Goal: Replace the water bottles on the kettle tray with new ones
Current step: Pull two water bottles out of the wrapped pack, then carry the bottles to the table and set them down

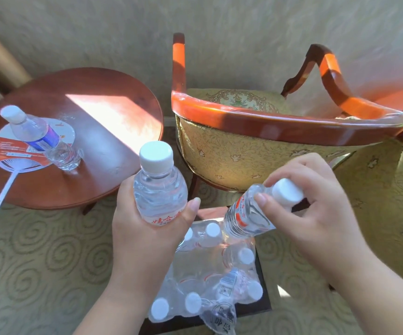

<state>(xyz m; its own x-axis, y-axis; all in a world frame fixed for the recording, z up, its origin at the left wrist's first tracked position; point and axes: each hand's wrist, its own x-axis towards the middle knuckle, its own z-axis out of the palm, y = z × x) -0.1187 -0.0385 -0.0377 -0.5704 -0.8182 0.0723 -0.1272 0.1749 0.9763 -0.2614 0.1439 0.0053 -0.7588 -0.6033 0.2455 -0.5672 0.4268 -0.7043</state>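
Note:
My left hand [145, 228] grips a full water bottle [158, 187] upright by its lower body; it has a white cap and red lettering. My right hand [314, 206] holds a second water bottle [249, 217] by the neck near its white cap, tilted with its base pointing down-left. Below both hands lies a shrink-wrapped pack of water bottles [205, 274], its plastic torn open, on a dark low stand [264, 303]. On the round wooden table [103, 170] at left stands a blue-labelled bottle [30, 129]. No kettle tray is in view.
A paper hand fan [9, 151] with a white handle lies under the blue-labelled bottle; the handle sticks out over the table's edge. A wooden armchair [268, 126] with patterned yellow upholstery stands right of the table. Patterned carpet [38, 262] covers the floor.

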